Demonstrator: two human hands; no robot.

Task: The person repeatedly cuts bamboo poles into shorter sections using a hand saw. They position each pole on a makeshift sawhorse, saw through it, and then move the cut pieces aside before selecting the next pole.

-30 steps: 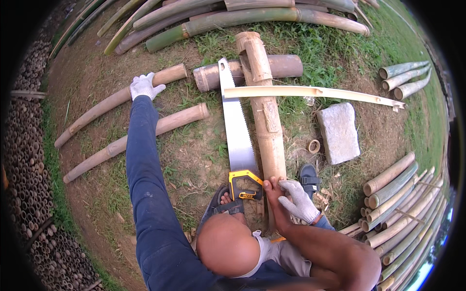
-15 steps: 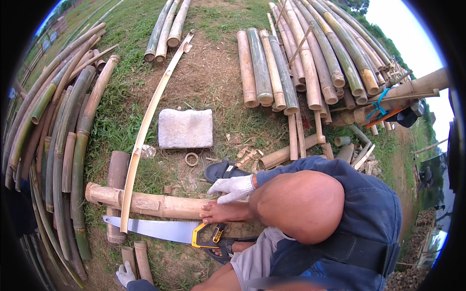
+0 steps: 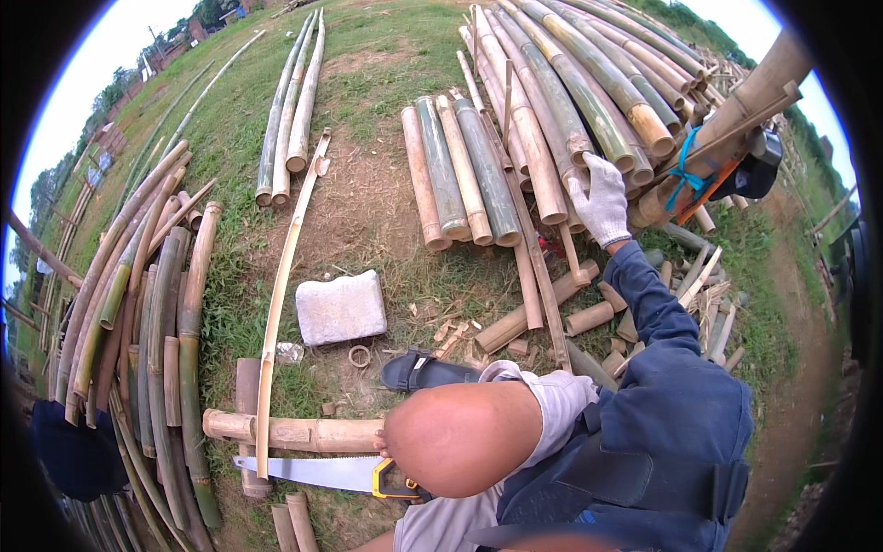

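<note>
My right hand (image 3: 602,198), in a white glove with a blue sleeve, reaches up to the right. Its fingers lie stretched against the cut ends of the stacked bamboo poles (image 3: 543,120) and hold nothing. My left hand is out of sight. My bare knee (image 3: 460,442) fills the lower middle. A short bamboo log (image 3: 294,431) lies crosswise to its left. A hand saw (image 3: 313,472) with a yellow and black handle lies on the ground just below the log. A long thin bamboo strip (image 3: 280,304) rests across the log.
A flat grey stone block (image 3: 340,308) lies on the grass. A black sandal (image 3: 423,371) is beside my knee. Curved bamboo poles (image 3: 138,313) are heaped on the left. Short offcuts (image 3: 589,317) litter the ground at the right. A raised pole tied with blue cord (image 3: 685,170) leans at the upper right.
My right hand has left the log by the saw handle and gone up to the pole stack. My left hand has dropped out of view. The saw lies where it was.
</note>
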